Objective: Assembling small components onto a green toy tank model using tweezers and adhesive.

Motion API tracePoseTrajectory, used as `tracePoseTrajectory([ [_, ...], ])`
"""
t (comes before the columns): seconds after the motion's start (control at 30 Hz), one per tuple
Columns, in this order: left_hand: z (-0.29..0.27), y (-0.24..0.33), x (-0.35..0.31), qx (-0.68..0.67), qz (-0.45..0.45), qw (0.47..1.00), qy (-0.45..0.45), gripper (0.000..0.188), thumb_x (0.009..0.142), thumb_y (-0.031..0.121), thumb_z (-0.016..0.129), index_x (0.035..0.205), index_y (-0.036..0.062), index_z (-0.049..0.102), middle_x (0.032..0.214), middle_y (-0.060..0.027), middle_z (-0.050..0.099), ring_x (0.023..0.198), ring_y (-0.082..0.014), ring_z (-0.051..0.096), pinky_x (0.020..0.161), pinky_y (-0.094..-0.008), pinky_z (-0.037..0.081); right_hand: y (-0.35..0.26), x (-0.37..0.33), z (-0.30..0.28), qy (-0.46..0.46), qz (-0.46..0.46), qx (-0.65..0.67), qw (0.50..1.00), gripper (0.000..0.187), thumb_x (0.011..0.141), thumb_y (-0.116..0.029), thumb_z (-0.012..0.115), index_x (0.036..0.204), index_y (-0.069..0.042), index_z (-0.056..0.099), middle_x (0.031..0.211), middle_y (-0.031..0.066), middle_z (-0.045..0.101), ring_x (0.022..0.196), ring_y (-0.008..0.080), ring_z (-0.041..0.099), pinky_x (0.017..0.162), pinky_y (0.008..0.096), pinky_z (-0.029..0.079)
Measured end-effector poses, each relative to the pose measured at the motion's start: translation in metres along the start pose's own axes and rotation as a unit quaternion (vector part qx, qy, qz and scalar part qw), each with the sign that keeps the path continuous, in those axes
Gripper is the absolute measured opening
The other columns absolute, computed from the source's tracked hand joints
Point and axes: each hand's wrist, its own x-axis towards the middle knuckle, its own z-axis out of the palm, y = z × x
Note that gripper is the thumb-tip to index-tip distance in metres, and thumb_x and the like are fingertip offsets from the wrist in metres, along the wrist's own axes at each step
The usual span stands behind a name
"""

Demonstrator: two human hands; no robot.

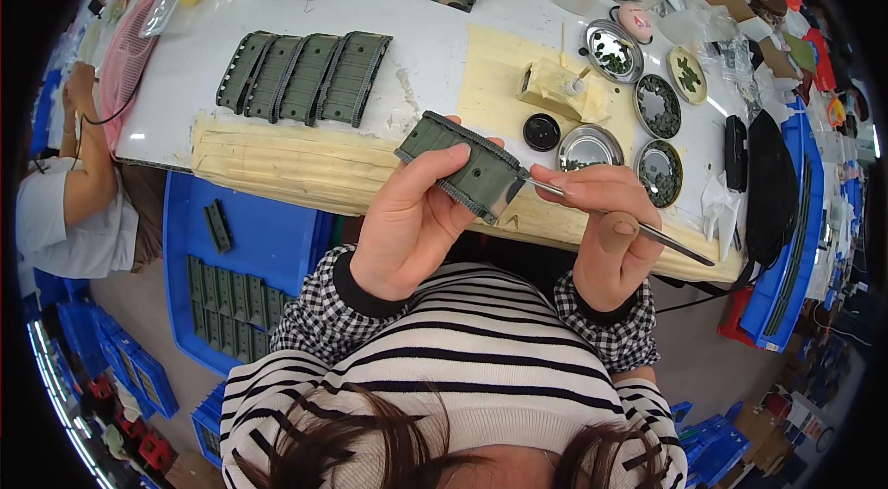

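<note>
My left hand (pixel 416 211) grips a dark green plastic part (pixel 476 176) by its sides, thumb on its top face. The part is curved, with ridged, track-like edges and a brown patch at its right end. Held like a pen in my right hand (pixel 610 221) is a pair of slim metal tweezers (pixel 680 247). The tip meets the part's right end; anything tiny at that tip cannot be made out. A tan cover is on one fingertip of my right hand. Both hands are just over the table's near edge.
Rows of similar green parts (pixel 305 77) lie on the white table (pixel 425 36). To the right are metal dishes (pixel 659 107) of small green pieces, a taped block (pixel 560 93) and a round black lid (pixel 541 131). A blue tray (pixel 245 211) holds more parts below left. Another person (pixel 79 202) sits left.
</note>
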Motion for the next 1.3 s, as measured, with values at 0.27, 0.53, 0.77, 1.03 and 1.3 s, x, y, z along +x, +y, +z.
tracePoseTrajectory([
  [0.27, 0.001, -0.001, 0.000, 0.003, -0.001, 1.000, -0.004, 0.028, 0.093, 0.008, 0.055, 0.121, 0.0045, 0.049, 0.116, -0.0148, 0.060, 0.107, -0.0212, 0.062, 0.090, -0.0345, 0.055, 0.001, 0.000, 0.000, -0.005, -0.007, -0.027, 1.000, 0.030, 0.100, -0.019, 0.045, 0.103, 0.004, 0.064, 0.098, 0.0191, 0.067, 0.091, 0.0265, 0.065, 0.082, 0.0339, 0.049],
  [0.53, -0.002, 0.000, 0.001, -0.008, -0.008, 1.000, -0.008, 0.032, 0.093, 0.006, 0.054, 0.125, 0.0061, 0.047, 0.118, -0.0186, 0.059, 0.110, -0.0242, 0.061, 0.092, -0.0353, 0.054, 0.000, 0.002, -0.001, -0.021, -0.009, -0.034, 0.999, 0.026, 0.098, -0.015, 0.047, 0.102, 0.004, 0.064, 0.100, 0.0194, 0.067, 0.094, 0.0281, 0.066, 0.084, 0.0345, 0.050],
  [0.77, -0.002, -0.002, 0.001, -0.019, -0.014, 1.000, 0.001, 0.031, 0.093, 0.006, 0.054, 0.123, 0.0053, 0.049, 0.118, -0.0184, 0.059, 0.109, -0.0241, 0.061, 0.091, -0.0351, 0.054, -0.006, 0.006, -0.005, -0.067, -0.046, -0.085, 0.993, 0.028, 0.100, -0.015, 0.044, 0.104, 0.004, 0.064, 0.103, 0.0199, 0.065, 0.099, 0.0299, 0.066, 0.086, 0.0350, 0.053],
  [1.03, 0.000, -0.002, 0.002, -0.037, -0.027, 0.999, -0.005, 0.031, 0.092, 0.006, 0.054, 0.122, 0.0040, 0.049, 0.119, -0.0193, 0.058, 0.108, -0.0246, 0.061, 0.092, -0.0353, 0.054, 0.004, -0.002, -0.003, -0.030, -0.060, -0.034, 0.997, 0.036, 0.102, -0.027, 0.042, 0.105, 0.002, 0.063, 0.103, 0.0200, 0.064, 0.099, 0.0305, 0.066, 0.086, 0.0362, 0.053],
  [1.3, -0.001, -0.003, 0.003, -0.048, -0.030, 0.998, -0.003, 0.030, 0.092, 0.006, 0.054, 0.122, 0.0039, 0.049, 0.119, -0.0193, 0.058, 0.109, -0.0246, 0.061, 0.093, -0.0350, 0.054, 0.006, -0.003, 0.000, -0.019, -0.055, -0.024, 0.998, 0.036, 0.102, -0.027, 0.043, 0.106, 0.003, 0.063, 0.104, 0.0204, 0.064, 0.100, 0.0307, 0.066, 0.086, 0.0365, 0.053],
])
